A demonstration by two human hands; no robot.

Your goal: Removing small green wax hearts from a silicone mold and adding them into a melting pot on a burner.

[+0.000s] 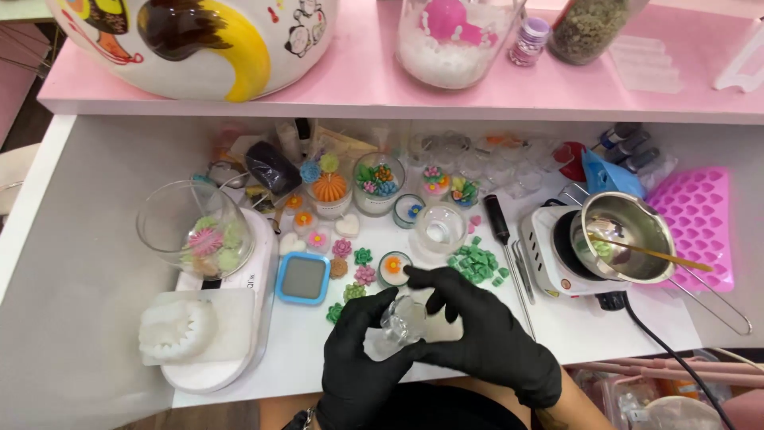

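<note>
1. Two black-gloved hands meet over the front edge of the white bench, both curled round one small clear glass cup (402, 322)
2. The left hand (358, 358) comes up from the front edge, palm turned inward, its grip closed on the cup's lower left side
3. The right hand (477, 330) arches over from the right, wrist bent, fingers spread across the cup's top and right side, its grip also clasped on the cup
4. The cup sits between both palms, held just above the bench near the middle of the front edge; whether it holds anything is hard to make out through the glass
5. Just behind the hands lie a small round candle with an orange flower (393, 267), a heap of green wax pieces (478, 263) and a blue-rimmed square scale (303, 278)
6. Toward the right edge a steel melting pot (625, 235) rests on a white hotplate (549, 255)
7. Both forearms are cut off by the lower frame, and the gloves hide much of the cup
</note>
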